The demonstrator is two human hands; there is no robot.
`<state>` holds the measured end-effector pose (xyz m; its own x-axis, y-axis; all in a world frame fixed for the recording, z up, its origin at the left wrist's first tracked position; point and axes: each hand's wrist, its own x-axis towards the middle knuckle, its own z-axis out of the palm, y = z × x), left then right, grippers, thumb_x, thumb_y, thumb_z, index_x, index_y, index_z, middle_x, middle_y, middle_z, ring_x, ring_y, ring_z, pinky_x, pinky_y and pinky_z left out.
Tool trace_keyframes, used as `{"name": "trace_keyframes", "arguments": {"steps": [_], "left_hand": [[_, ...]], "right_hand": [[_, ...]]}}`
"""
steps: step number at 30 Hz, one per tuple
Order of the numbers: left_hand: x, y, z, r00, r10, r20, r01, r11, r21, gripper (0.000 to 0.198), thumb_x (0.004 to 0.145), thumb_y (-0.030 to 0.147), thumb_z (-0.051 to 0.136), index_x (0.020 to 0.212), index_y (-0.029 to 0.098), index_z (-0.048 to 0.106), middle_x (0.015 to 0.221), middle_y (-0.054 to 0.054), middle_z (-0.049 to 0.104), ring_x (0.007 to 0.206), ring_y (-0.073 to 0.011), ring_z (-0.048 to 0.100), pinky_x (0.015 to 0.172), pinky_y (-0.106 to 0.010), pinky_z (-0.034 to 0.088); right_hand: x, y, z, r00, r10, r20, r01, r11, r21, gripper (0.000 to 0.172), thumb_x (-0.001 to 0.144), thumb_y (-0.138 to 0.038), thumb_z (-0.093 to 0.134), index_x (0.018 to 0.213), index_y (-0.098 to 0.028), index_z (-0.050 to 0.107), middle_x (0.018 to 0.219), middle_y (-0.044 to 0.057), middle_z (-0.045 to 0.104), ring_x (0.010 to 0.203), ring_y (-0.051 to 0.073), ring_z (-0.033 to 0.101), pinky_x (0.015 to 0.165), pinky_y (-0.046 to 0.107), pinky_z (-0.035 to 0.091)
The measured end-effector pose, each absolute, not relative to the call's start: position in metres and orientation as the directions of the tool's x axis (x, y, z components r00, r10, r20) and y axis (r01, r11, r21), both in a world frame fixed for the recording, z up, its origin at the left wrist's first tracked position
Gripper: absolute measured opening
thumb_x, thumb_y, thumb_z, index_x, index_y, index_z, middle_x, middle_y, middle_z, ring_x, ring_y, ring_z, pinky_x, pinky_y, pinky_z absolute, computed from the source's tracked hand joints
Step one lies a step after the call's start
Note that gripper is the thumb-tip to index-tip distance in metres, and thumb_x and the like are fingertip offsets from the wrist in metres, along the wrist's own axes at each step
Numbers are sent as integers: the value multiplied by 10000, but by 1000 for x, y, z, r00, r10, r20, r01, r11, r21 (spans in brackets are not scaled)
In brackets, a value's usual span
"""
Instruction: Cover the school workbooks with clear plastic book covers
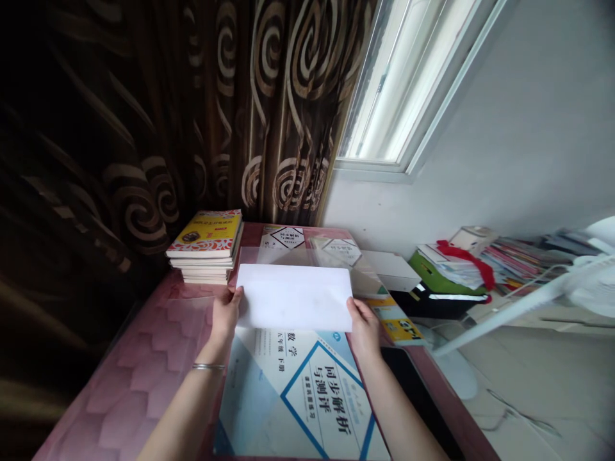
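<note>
Both hands hold a white sheet over the middle of the pink table. The left hand pinches its 9 o'clock edge, thumb on top and fingers curled under, out of sight. The right hand grips the 3 o'clock edge the same way.

The sheet lies across the far end of a blue-and-white workbook, which runs toward 6 o'clock between the forearms. A stack of books stands near the sheet's corner at 10 o'clock, against the dark curtain. Two booklets lie just beyond the sheet at 12 o'clock. At 8 o'clock the tabletop is bare, and its right edge runs close by the right forearm.

The workbook's cover, upside down from here, reads 数学 and 同步解析与测评. The yellow top cover on the stack is too small to read.
</note>
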<state>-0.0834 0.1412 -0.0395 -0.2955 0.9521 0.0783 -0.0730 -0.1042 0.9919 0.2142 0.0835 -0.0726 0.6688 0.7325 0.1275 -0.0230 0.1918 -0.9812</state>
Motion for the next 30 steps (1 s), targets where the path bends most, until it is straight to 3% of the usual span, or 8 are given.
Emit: {"name": "trace_keyframes", "arguments": {"steps": [2, 7, 11, 17, 22, 30], "left_hand": [[-83, 136, -41, -330, 939, 100, -9, -109, 994, 459, 587, 605, 670, 636, 172, 527, 564, 36, 506, 546, -104, 429, 547, -221, 339], [-83, 124, -54, -348, 921, 178, 161, -128, 979, 430, 724, 603, 577, 667, 179, 533, 587, 24, 512, 570, -119, 439, 537, -219, 338], [-82, 114, -62, -378, 908, 181, 204, -109, 973, 431, 765, 608, 541, 664, 192, 494, 584, 37, 484, 569, -115, 423, 537, -216, 338], [-85, 106, -64, -378, 924, 54, 55, -35, 998, 458, 704, 632, 591, 652, 196, 462, 566, 57, 446, 549, -102, 385, 537, -213, 321], [-90, 111, -64, -309, 951, 4, -64, -25, 998, 467, 637, 624, 645, 685, 175, 528, 603, 30, 513, 561, -111, 428, 542, -217, 329], [-81, 106, -65, -431, 891, 139, 264, -23, 964, 307, 747, 491, 562, 662, 200, 517, 619, -11, 576, 574, -148, 502, 560, -247, 344]], "right_hand": [[211, 81, -71, 672, 726, 142, -21, 210, -977, 425, 641, -558, 703, 797, -164, 670, 774, 39, 682, 725, 195, 584, 662, 295, 457], [204, 74, -75, 696, 681, 229, 160, 164, -973, 437, 685, -610, 637, 695, -174, 614, 658, 18, 617, 643, 171, 522, 608, 281, 422], [198, 72, -86, 711, 660, 243, 216, 123, -968, 474, 716, -658, 571, 683, -185, 573, 621, 12, 580, 604, 162, 494, 587, 284, 407], [197, 72, -89, 699, 658, 281, 237, 158, -959, 442, 759, -633, 540, 730, -193, 560, 685, 19, 596, 648, 168, 518, 630, 291, 424], [204, 67, -88, 698, 665, 267, 235, 139, -962, 440, 726, -633, 573, 717, -193, 561, 668, 13, 586, 655, 175, 518, 622, 293, 415], [194, 59, -90, 727, 664, 175, 80, 171, -982, 449, 695, -647, 596, 739, -203, 546, 677, 5, 594, 655, 173, 525, 619, 291, 435]]}}
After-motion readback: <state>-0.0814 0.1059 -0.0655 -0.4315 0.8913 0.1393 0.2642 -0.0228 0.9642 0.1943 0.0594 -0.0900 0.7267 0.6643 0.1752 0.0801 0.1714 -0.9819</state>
